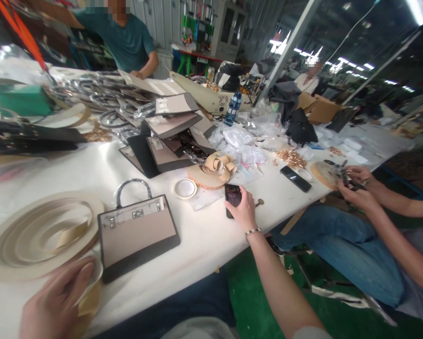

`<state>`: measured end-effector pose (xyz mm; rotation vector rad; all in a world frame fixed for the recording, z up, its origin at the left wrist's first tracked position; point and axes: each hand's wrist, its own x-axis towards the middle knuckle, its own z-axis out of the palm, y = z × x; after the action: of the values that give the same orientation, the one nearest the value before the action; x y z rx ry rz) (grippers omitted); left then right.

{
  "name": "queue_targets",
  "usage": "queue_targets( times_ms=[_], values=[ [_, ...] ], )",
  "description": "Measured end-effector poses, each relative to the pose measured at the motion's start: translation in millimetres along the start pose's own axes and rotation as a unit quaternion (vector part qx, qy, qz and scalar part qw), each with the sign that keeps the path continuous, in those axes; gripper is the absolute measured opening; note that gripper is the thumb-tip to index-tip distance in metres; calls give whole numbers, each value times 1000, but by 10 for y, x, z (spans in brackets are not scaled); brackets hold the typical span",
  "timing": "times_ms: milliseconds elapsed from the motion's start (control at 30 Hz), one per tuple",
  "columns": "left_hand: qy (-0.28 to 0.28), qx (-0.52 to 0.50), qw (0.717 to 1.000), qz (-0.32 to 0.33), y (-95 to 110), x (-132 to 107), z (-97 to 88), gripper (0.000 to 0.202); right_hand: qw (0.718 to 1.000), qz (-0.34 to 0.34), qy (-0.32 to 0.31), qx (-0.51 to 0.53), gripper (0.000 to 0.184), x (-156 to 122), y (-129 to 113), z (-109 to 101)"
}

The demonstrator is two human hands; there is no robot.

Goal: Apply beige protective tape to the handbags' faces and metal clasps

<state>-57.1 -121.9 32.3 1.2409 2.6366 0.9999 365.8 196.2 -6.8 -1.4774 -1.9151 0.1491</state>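
Here, the left hand [58, 299] pinches a curled tan tape strip [91, 299], the right hand [244, 209] grips a black phone [233, 195]; between them lies a flat beige-black bag [139, 242] — dark looped handle [118, 197], silvery metal fittings [138, 213] on, face strip-free.

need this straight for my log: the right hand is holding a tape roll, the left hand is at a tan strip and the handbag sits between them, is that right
Not quite: in the head view the right hand holds a black phone, not a tape roll. The rest stands.
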Motion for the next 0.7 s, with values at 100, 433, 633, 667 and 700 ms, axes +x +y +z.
queue_targets(
  times_ms=[100,433,633,667,700],
  values=[
    [18,-68,995,78,-39,-21,11,37,1000,4,27,3,83,45,-56,37],
    [95,-77,985,125,26,-303,-60,35,999,16,40,6,80,45,-268,-38],
    [20,-103,988,115,290,-389,-178,29,962,-87,-62,253,34,-599,-1374,14],
    [11,-109,989,100,342,-382,-188,27,940,-89,-124,304,29,-741,-1610,53],
    [3,-117,990,84,391,-374,-199,26,916,-87,-184,346,29,-878,-1842,97]
  ],
)
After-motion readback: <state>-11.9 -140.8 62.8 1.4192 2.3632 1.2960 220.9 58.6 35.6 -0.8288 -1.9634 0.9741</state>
